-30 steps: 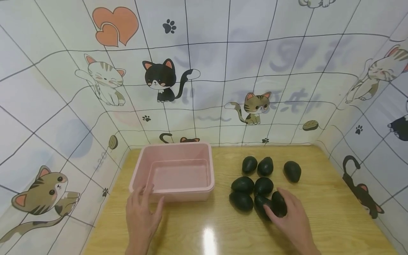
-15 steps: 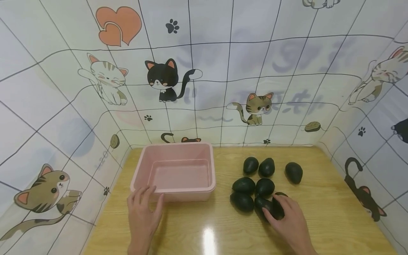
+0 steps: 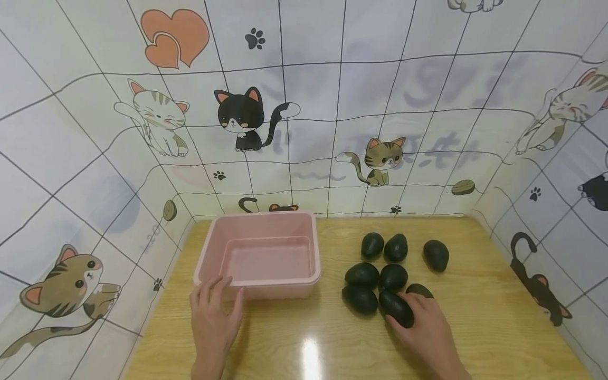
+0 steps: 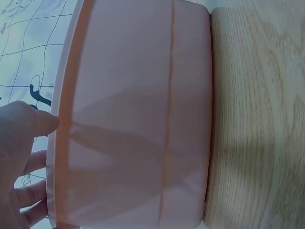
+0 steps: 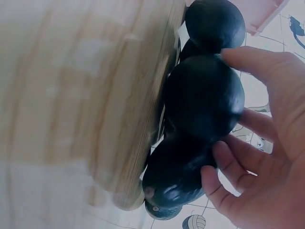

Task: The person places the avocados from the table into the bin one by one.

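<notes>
A glossy wood-grain tabletop (image 3: 275, 338), with a bright glare streak (image 3: 311, 356) near its front, reaches back to white walls (image 3: 311, 137) printed with a dark grid, cartoon cats (image 3: 241, 117) and orange hearts (image 3: 182, 34). On the right lie eight avocados (image 3: 362, 276), dark green to nearly black, plump and smooth-looking. The right hand (image 3: 424, 328) grips the near avocado (image 3: 396, 309) between thumb and fingers; neighbours crowd against it, and the partly hidden avocado (image 3: 419, 290) shows just behind that hand. Far right, the lone avocado (image 3: 435, 256) sits apart. At left, the left hand (image 3: 211, 311) rests relaxed on the near rim of a pink rectangular bin (image 3: 280, 292)
</notes>
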### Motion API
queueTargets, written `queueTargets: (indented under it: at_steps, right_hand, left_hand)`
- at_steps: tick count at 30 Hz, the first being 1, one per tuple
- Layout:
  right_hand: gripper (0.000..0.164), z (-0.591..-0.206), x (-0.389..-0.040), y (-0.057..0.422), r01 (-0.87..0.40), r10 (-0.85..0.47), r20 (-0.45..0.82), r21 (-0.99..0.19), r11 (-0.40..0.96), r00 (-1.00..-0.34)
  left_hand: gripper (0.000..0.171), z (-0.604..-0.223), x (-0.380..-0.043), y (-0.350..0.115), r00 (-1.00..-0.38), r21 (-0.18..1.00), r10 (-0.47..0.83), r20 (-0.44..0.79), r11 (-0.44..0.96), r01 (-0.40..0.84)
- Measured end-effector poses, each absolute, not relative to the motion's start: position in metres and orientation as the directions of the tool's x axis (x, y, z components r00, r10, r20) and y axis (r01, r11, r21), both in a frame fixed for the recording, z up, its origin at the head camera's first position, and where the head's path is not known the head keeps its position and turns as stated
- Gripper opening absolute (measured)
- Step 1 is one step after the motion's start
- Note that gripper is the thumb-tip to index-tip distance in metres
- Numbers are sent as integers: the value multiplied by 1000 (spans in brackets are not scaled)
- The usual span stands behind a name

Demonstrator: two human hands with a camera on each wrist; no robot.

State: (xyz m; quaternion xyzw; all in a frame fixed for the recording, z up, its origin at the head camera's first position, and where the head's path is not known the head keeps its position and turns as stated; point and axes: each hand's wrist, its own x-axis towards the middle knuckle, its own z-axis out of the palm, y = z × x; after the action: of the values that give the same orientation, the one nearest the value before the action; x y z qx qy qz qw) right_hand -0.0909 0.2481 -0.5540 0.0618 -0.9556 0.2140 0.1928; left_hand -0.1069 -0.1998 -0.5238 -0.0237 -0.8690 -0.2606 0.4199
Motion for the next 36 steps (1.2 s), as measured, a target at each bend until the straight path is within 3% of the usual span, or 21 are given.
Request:
queueTargets:
  at_steps: [9, 19, 29, 36]
  right_hand:
    - [73, -552, -90, 249, -95, -35, 164, -373, 923, -986]
    - [74, -553, -91, 251, -78, -22, 140, -409, 909, -990]
    - [78, -549, -89, 255, -38, 9, 101, -455, 890, -995]
    - [74, -541, -91, 253, -116, -21, 207, -462, 879, -978]
  left_hand:
    - [37, -522, -107, -200, -660, 439, -176, 730, 861, 256]
    - [36, -523, -108, -202, -627, 418, -171, 760, 867, 271]
    - [36, -524, -109, -202, -652, 437, -185, 735, 865, 248]
    - [36, -526, -108, -203, -658, 437, -188, 729, 868, 236]
